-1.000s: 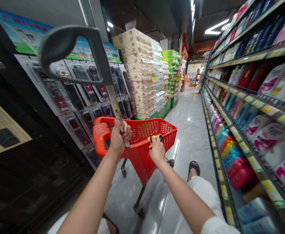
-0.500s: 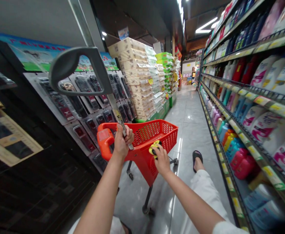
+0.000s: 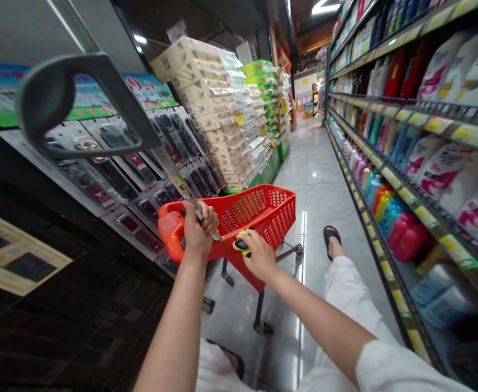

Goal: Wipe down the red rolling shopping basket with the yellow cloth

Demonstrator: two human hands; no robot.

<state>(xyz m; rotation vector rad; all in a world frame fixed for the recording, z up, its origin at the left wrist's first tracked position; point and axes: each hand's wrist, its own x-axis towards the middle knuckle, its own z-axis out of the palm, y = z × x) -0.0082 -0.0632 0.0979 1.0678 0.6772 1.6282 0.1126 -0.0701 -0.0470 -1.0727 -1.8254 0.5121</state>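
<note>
My left hand [image 3: 199, 227] is wrapped round the lower part of a metal pole [image 3: 181, 185], which slants up to the left and carries a grey loop handle [image 3: 120, 109]. The pole's lower end shows just below the fingers, in front of the red shopping cart [image 3: 226, 245]. My right hand [image 3: 259, 255] grips a small yellow and black object [image 3: 242, 242] close to the cart's side, right of the pole's end. The fingers partly cover that object.
Shelves of bottles [image 3: 406, 234] run along the right. On the left hang packaged items [image 3: 141, 158] on a display board. Stacked cream packs [image 3: 218, 120] stand behind the cart. A sandaled foot [image 3: 332, 243] is on the grey tiled floor [image 3: 316, 204].
The view has shifted and tilted. The pole slants further left with my left hand round it. My right hand has brought the yellow and black object left, nearer the pole's lower end.
</note>
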